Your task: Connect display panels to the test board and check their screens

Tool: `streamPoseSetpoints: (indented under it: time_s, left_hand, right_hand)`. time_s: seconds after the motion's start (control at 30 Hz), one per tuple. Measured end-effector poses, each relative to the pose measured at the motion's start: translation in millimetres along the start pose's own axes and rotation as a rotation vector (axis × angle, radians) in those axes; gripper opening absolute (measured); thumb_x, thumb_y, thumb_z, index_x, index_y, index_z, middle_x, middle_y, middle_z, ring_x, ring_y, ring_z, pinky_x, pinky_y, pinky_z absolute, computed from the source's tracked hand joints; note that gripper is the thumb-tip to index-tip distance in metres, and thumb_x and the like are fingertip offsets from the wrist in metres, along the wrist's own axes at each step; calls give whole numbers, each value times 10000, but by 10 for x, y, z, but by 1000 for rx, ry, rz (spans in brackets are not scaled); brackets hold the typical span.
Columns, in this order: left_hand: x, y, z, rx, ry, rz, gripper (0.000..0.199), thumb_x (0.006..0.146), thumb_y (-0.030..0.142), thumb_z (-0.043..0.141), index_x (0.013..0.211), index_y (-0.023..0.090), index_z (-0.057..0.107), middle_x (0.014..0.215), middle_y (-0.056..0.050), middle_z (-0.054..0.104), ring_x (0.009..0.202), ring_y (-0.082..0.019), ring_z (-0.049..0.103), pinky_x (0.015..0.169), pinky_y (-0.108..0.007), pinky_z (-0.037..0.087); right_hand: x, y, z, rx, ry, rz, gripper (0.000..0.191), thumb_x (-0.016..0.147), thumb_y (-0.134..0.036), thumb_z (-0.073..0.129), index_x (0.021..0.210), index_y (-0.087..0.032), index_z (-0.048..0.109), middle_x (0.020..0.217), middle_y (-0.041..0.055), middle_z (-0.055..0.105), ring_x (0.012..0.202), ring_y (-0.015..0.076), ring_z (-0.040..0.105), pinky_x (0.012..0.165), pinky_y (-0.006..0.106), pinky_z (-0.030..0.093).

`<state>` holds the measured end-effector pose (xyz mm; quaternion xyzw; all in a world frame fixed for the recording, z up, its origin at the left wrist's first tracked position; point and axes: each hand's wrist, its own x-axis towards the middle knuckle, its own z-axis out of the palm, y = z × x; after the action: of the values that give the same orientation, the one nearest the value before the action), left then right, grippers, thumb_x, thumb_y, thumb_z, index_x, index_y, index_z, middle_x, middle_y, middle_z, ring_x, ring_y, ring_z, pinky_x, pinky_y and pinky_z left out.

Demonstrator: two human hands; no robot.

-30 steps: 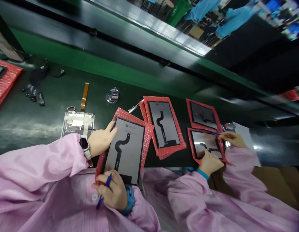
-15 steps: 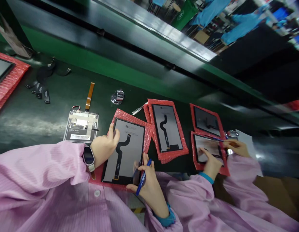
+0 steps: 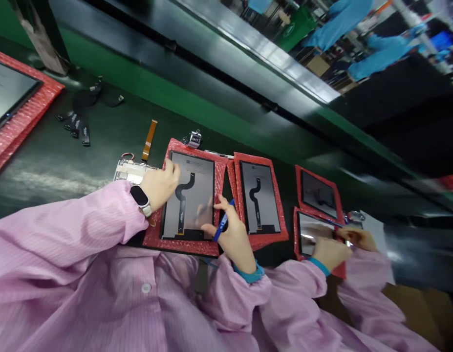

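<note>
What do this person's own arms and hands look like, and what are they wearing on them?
Both arms have loose pink sleeves with fine stripes. The left hand is ungloved, with a dark-faced watch on a pale strap. The right hand, also ungloved, has a teal band or cuff.

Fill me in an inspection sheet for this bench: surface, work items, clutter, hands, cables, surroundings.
Surface: dark green tabletop, with glossy reflections.
Work items: grey panel on red bubble wrap; second panel to its right; opened device, partly behind the left arm.
Clutter: tally counter beyond the grey panel.
Hands: left hand at the grey panel's left edge; right hand near its right edge, holding a blue pen.
Cables: orange ribbon cable at the device; loose black cables farther left.
Surroundings: co-worker's hands at another panel.
</note>
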<state>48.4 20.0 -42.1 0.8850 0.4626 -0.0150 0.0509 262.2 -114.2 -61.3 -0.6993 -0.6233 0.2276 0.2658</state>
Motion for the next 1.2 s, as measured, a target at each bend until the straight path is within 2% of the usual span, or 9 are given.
streamPoseSetpoints:
  time_s: [0.1, 0.17, 0.27, 0.4, 0.57, 0.7, 0.93, 1.1, 1.2]
  left_hand:
    - [-5, -3, -18, -82, 42, 45, 584, 974, 70, 280, 1549, 115, 371, 1425, -249, 537, 803, -254, 742, 601, -342, 564]
    - [-21, 12, -10, -211, 78, 126, 582, 993, 96, 303, 1569, 171, 324, 1379, -179, 591, 821, -221, 738, 621, -300, 552]
    - [-31, 33, 41, -436, 133, 213, 448, 1058, 220, 338, 1504, 180, 371, 1280, -118, 669, 873, -203, 737, 664, -253, 534]
    - [-20, 52, 92, -597, 131, 218, 373, 1080, 374, 382, 1366, 138, 425, 1178, -118, 703, 927, -225, 736, 692, -244, 515]
    - [-12, 49, 60, -576, 15, 156, 472, 1034, 564, 454, 1242, 145, 513, 891, -59, 707, 694, -201, 680, 608, -232, 419]
    - [-7, 13, 46, -590, 79, 174, 526, 1013, 644, 418, 1094, 157, 597, 760, -19, 657, 622, -164, 608, 582, -230, 332]
    - [-4, 3, 34, -774, 181, 177, 552, 1020, 656, 393, 903, 171, 630, 777, -24, 666, 669, -136, 580, 632, -235, 339]
    - [-19, 8, -7, -872, 157, 147, 393, 1053, 489, 416, 909, 174, 601, 763, -1, 642, 681, -133, 578, 667, -231, 374]
    - [-41, 10, -22, -1003, 116, 215, 324, 1052, 385, 365, 983, 165, 593, 856, -17, 656, 756, -138, 605, 730, -237, 428]
  right_hand:
    - [27, -202, 160, 262, 333, 19, 425, 988, -562, 496, 1214, -204, 533, 1255, 157, 652, 1119, 250, 674, 973, 449, 539]
    - [41, -288, 325, 507, 401, 26, 434, 1027, -549, 357, 1253, -204, 492, 1081, 111, 660, 876, 189, 692, 805, 370, 571]
    - [49, -309, 522, 703, 308, 40, 352, 1001, -506, 438, 1142, -198, 537, 994, 72, 626, 764, 152, 653, 731, 327, 561]
    - [24, -271, 559, 587, 264, -42, 187, 895, -330, 672, 835, -189, 564, 881, 27, 580, 786, 134, 605, 716, 273, 508]
    - [-19, -285, 557, 667, 224, -12, 234, 935, -296, 597, 801, -218, 422, 647, -57, 470, 524, 83, 456, 497, 209, 374]
    - [-45, -273, 600, 580, 229, -7, 430, 964, -295, 551, 646, -215, 273, 538, -76, 300, 460, 61, 328, 468, 214, 292]
    - [-37, -277, 589, 457, 204, 15, 438, 915, -266, 600, 587, -197, 318, 523, -70, 333, 480, 55, 319, 499, 226, 288]
    - [-34, -294, 594, 500, 196, 21, 461, 911, -309, 625, 570, -192, 337, 512, -65, 339, 475, 56, 318, 491, 227, 272]
    - [-9, -284, 586, 622, 233, 37, 474, 963, -418, 584, 627, -210, 321, 506, -74, 326, 440, 61, 327, 450, 210, 300]
